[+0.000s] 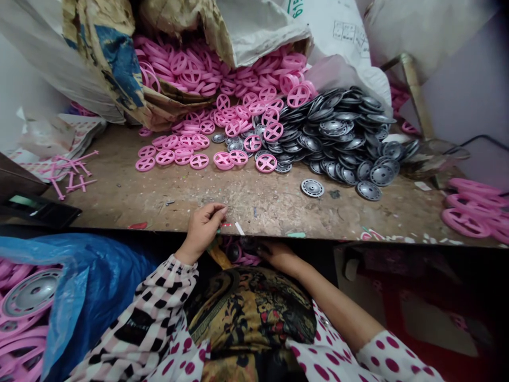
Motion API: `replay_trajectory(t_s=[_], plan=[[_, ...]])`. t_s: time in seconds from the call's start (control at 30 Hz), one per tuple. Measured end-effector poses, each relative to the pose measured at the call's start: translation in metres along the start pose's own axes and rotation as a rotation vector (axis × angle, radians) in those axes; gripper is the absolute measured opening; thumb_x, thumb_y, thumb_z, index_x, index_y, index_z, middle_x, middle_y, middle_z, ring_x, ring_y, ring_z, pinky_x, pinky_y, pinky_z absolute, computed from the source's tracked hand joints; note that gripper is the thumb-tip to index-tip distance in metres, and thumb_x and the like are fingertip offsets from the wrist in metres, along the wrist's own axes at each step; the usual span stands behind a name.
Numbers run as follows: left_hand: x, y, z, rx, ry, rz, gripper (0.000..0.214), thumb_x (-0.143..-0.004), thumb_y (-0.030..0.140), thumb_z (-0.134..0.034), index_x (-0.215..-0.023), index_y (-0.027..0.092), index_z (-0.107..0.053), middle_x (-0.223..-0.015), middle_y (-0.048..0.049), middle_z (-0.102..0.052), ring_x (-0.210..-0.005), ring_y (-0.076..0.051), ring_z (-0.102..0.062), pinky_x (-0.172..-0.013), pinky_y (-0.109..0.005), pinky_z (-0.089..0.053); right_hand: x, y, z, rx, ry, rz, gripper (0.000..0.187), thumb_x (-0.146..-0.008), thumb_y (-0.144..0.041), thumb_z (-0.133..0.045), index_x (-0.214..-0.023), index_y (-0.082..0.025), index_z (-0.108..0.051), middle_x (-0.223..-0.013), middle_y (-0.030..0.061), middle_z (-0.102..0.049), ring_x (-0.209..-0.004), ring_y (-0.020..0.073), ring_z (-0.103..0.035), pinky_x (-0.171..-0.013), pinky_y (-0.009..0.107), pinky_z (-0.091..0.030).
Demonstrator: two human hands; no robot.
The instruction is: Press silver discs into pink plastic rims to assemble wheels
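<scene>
Wheel parts at a desk. At the top of the frame we see a torn sack spilling pink four-spoked wheels; at upper right, a heap of grey slotted discs. At lower left lies a blue plastic bag. At centre, the left hand rests on the front edge, its grip pressed together, thumb to forefinger, with no part visible between. The right hand reaches beneath that edge, beside shadowed loose parts, pink and dark; whether its grip closes on one, we cannot tell. A lone disc lies at centre right. We judge the step in hand to be picking among these loose parts; the next move would call for a sure grasp of one piece and a freed left thumb and forefinger.
</scene>
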State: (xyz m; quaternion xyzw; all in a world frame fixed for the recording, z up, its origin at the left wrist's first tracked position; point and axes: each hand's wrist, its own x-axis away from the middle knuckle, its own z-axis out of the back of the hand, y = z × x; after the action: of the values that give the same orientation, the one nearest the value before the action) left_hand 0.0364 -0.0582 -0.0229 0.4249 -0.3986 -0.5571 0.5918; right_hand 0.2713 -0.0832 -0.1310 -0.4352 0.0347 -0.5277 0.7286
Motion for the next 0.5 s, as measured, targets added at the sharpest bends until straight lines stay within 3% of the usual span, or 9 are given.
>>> replay_trajectory(t_s=[0.2, 0.5], plan=[[0.0013, 0.0013, -0.0002, -0.011, 0.013, -0.012, 0.025, -0.081, 0.041, -0.059, -0.085, 0.018, -0.066, -0.068, 0.0002, -0.063, -0.060, -0.012, -0.058, -0.055, -0.021, -0.043, 0.0012, -0.0031, -0.0013, 0.052, -0.006, -0.022, 0.045, -0.087, -0.033, -0.056, -0.131, -0.026, -0.058, -0.134, 0.0076, -0.057, -0.126, 0.0287, -0.050, -0.107, 0.041, -0.036], [0.0013, 0.0025, 0.0002, -0.021, 0.018, -0.022, 0.023, -0.080, 0.039, -0.060, -0.084, 0.017, -0.066, -0.067, -0.0001, -0.064, -0.061, -0.012, -0.058, -0.057, -0.022, -0.044, -0.0053, -0.0006, 0.0050, 0.008, 0.039, -0.008, 0.048, -0.085, -0.031, -0.056, -0.133, -0.025, -0.056, -0.140, 0.0066, -0.051, -0.132, 0.0310, -0.043, -0.110, 0.044, -0.033]])
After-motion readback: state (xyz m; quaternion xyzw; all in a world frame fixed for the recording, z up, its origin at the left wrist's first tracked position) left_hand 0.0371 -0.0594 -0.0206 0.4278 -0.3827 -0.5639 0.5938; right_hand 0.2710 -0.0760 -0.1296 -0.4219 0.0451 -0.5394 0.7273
